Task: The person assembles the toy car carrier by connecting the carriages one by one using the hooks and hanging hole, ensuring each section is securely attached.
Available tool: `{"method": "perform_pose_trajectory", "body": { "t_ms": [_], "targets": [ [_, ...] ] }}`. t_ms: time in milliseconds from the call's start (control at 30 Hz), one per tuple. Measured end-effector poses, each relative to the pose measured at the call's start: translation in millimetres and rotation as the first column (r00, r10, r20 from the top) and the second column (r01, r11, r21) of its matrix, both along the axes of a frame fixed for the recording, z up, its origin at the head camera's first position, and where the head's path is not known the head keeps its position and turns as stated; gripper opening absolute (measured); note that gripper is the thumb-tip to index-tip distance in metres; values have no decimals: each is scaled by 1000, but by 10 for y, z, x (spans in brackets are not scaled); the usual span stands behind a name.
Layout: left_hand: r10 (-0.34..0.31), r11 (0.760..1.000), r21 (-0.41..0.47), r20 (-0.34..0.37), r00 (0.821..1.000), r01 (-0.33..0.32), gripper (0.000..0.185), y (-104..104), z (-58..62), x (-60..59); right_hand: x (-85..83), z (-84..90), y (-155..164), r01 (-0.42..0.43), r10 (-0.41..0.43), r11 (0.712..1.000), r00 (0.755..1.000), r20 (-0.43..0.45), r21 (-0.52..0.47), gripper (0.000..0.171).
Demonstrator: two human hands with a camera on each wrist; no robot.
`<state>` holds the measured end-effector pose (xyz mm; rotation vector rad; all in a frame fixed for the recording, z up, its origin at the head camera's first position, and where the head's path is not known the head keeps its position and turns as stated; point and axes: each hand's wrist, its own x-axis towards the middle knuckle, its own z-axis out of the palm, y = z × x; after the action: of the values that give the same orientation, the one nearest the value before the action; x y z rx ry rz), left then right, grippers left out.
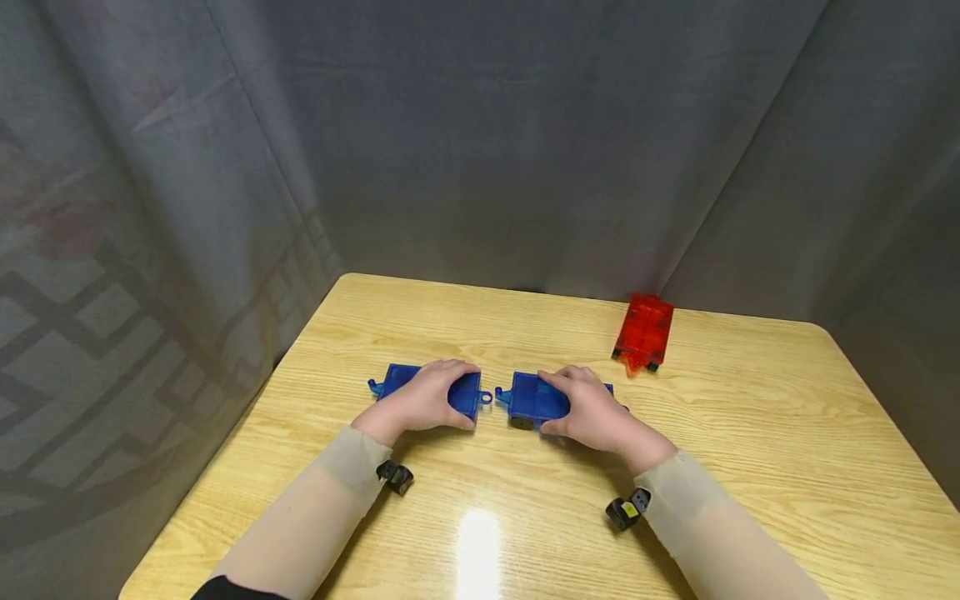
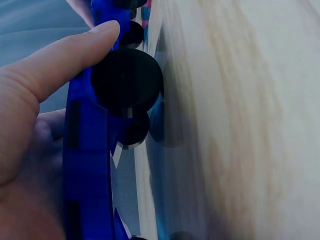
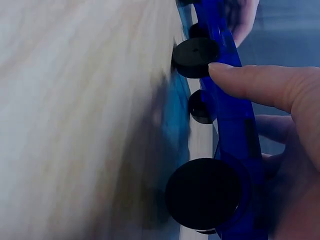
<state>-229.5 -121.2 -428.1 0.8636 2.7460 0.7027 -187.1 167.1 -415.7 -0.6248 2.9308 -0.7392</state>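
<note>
- Your left hand (image 1: 422, 398) grips the left blue cart (image 1: 465, 394); your right hand (image 1: 591, 408) grips the right blue cart (image 1: 531, 398), both near mid-table (image 1: 750, 433).
- Keep wheels (image 2: 126, 81) flat; align the facing hooks (image 1: 493, 397), which stand just apart.
- Red cart (image 1: 643, 331) sits far right, untouched.

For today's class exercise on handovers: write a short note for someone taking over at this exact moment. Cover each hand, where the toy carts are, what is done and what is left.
Left hand: grips the left blue translucent plastic wheeled cart, thumb on its near edge.
Right hand: grips the right blue translucent plastic wheeled cart the same way.
Position: both carts sit on the light wooden table, end to end, their end loops facing each other across a small gap.
A red translucent plastic cart sits apart at the far edge, untouched.
Done: blue carts lined up.
Left: probably closing the gap to couple them; the red cart is not yet joined.
</note>
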Motion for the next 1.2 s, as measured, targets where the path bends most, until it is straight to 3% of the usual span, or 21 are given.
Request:
{"method": "perform_pose_trajectory", "body": {
  "t_ms": [767, 1200],
  "targets": [
    [6, 994, 104, 64, 998, -13, 88, -77, 43, 43, 107, -11, -92, -10, 10, 1000, 1000, 10, -6, 85],
    [8, 996, 93, 65, 998, -14, 89, -84, 33, 28, 113, -14, -163, -14, 14, 1000, 1000, 15, 2, 85]
  ]
}}
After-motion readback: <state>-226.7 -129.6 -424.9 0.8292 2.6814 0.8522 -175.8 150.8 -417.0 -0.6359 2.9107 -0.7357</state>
